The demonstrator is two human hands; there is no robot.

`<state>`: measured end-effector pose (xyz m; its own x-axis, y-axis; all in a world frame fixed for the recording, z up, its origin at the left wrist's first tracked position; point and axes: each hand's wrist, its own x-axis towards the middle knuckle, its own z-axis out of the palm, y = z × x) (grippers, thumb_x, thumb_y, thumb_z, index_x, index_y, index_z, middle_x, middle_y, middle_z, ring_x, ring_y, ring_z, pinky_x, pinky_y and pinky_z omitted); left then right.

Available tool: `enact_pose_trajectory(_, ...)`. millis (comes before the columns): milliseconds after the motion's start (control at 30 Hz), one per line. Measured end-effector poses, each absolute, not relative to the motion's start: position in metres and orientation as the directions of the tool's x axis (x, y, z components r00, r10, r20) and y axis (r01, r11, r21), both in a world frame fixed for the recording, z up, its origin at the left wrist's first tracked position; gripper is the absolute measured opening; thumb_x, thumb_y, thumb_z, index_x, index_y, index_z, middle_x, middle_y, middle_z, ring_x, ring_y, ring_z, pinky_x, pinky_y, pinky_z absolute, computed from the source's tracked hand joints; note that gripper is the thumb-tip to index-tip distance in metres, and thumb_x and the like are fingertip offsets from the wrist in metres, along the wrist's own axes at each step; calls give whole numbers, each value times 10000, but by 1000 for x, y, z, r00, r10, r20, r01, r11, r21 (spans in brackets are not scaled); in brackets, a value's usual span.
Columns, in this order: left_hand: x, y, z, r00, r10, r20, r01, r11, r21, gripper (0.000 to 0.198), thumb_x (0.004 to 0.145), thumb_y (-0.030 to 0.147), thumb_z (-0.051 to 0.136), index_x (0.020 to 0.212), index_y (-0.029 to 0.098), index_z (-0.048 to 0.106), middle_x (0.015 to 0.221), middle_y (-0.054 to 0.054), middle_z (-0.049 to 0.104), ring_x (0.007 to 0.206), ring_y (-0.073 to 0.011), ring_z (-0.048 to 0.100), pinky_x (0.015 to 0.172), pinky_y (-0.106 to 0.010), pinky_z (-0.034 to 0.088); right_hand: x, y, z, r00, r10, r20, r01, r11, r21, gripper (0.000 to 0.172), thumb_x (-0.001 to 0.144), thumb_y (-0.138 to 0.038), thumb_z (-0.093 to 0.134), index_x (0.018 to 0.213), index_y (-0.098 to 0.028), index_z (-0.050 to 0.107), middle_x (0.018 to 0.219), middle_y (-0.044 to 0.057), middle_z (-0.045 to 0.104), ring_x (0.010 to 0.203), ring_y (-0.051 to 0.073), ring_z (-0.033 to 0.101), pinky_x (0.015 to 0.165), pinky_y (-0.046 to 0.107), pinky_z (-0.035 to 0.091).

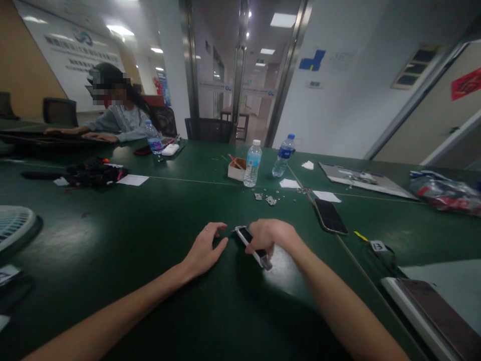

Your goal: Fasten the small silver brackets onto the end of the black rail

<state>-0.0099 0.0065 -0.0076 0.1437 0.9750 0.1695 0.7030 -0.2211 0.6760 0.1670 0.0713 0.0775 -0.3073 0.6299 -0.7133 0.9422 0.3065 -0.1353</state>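
Note:
My right hand grips a narrow silver-framed object with a dark middle from above. One end of it points up and left, and the other end shows a small grey metal part near the green table's surface. The hand covers its centre, so its exact kind is unclear. My left hand lies just to the left, thumb and fingers apart, holding nothing and not touching the object. Beyond the hands, small metal parts and several tiny rings lie on the green table.
A small box and a water bottle stand ahead, with another bottle to their right. A phone lies right of my hand. A person sits at far left. A white plastic fan is at the left edge.

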Motion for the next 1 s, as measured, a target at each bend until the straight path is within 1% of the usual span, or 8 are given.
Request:
enact_pose_trajectory(133, -9, 6, -6, 248, 955, 162, 693, -292, 660, 237, 896, 217, 444, 1097, 176, 564, 1043, -76, 611, 937, -227, 579, 817, -384, 496, 141, 37, 73, -360, 616, -701, 920, 361, -155, 276, 721, -410, 648, 578, -184, 577, 403, 9, 573, 518, 210, 653, 592, 353, 552)
enact_pose_trajectory(267, -10, 5, -4, 390, 907, 159, 661, -396, 637, 214, 899, 152, 438, 1022, 178, 611, 1033, -56, 623, 988, -211, 571, 880, -379, 461, 155, 57, 72, -472, 567, -675, 880, 258, -398, 438, 675, -573, 672, 508, -178, 579, 473, 84, 617, 501, 228, 647, 567, 383, 548)
enact_pose_trajectory(333, -10, 4, -2, 437, 886, 154, 652, -430, 624, 227, 896, 129, 450, 1042, 184, 614, 1053, -53, 622, 1011, -208, 563, 896, -378, 443, 179, 91, 66, -398, 749, -529, 893, 185, -410, 498, 696, -644, 626, 647, -150, 654, 575, 130, 649, 618, 277, 672, 664, 455, 538)
enact_pose_trajectory(400, -10, 2, 0, 487, 860, 152, 635, -468, 614, 245, 899, 120, 460, 1075, 198, 610, 1084, -48, 617, 1032, -206, 554, 903, -379, 428, 210, 130, 51, -239, 935, -264, 921, 132, -366, 632, 776, -700, 480, 905, -112, 672, 855, 200, 681, 887, 339, 656, 825, 513, 480)
enact_pose_trajectory(533, -10, 0, 1, 571, 805, 163, 595, -543, 593, 272, 892, 102, 484, 1105, 216, 608, 1098, -44, 614, 1052, -207, 546, 908, -378, 404, 272, 186, 0, 111, 989, 94, 966, -85, -244, 768, 895, -634, 251, 1328, -26, 434, 1374, 278, 408, 1299, 391, 357, 1025, 517, 308)
enact_pose_trajectory(600, -10, 0, 0, 591, 789, 165, 584, -561, 588, 281, 894, 109, 493, 1123, 231, 602, 1092, -41, 619, 1056, -210, 542, 906, -378, 397, 292, 199, -23, 103, 991, 79, 967, -81, -243, 776, 918, -582, 236, 1388, 28, 335, 1429, 290, 326, 1354, 383, 261, 1075, 507, 227)
enact_pose_trajectory(700, -10, 0, -1, 593, 789, 159, 583, -558, 590, 276, 908, 138, 489, 1134, 252, 599, 1097, -38, 619, 1055, -215, 538, 906, -384, 390, 299, 214, -43, 28, 998, 64, 968, -11, -251, 776, 932, -565, 195, 1421, 31, 277, 1462, 265, 291, 1378, 333, 234, 1102, 461, 190)
enact_pose_trajectory(1000, -8, 0, 4, 586, 798, 139, 591, -539, 600, 261, 899, 142, 490, 1105, 243, 615, 1069, -44, 630, 1014, -218, 554, 867, -377, 393, 250, 255, -52, -241, 969, 47, 924, 244, -294, 805, 907, -648, 148, 1429, -66, 342, 1499, 155, 289, 1396, 259, 218, 1130, 372, 153)
